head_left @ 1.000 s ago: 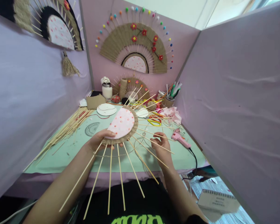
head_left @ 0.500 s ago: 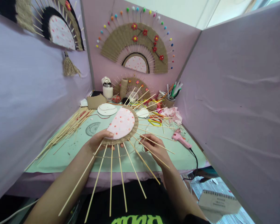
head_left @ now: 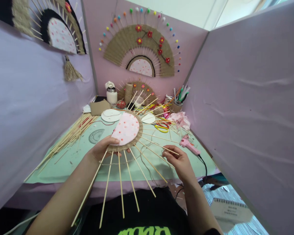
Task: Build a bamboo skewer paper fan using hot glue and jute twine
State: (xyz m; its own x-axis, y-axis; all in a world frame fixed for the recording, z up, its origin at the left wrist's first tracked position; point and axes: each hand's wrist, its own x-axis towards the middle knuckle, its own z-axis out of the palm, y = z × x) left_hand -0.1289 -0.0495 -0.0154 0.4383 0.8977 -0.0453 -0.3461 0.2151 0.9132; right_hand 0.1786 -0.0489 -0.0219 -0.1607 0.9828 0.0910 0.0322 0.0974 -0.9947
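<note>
My left hand (head_left: 104, 147) grips the lower left edge of a half-round woven fan (head_left: 127, 129), thumb on top and fingers underneath. Its centre is pale pink cloth with red dots, bordered by a woven twine band (head_left: 140, 130). Thin wooden sticks (head_left: 121, 186) radiate from that band, some toward my body and some toward the back. To the right of the fan, my right hand (head_left: 176, 158) pinches a thin twine (head_left: 147, 148) near the stick ends. The twine passes loosely among the sticks, and a stretch of it hangs below the band.
A pink glue gun (head_left: 189, 145) with a black cord lies at the right. Yellow-handled scissors (head_left: 161, 129), crumpled pink cloth (head_left: 180, 120) and a tool cup (head_left: 176, 106) are behind. Bundled sticks (head_left: 71, 138) and a protractor (head_left: 96, 136) lie left. Finished fans (head_left: 142, 42) hang on the walls.
My right hand has moved right, away from the woven band, drawing the twine outward. The fan has turned slightly, its lower sticks shifting right, while my left hand keeps its grip.
</note>
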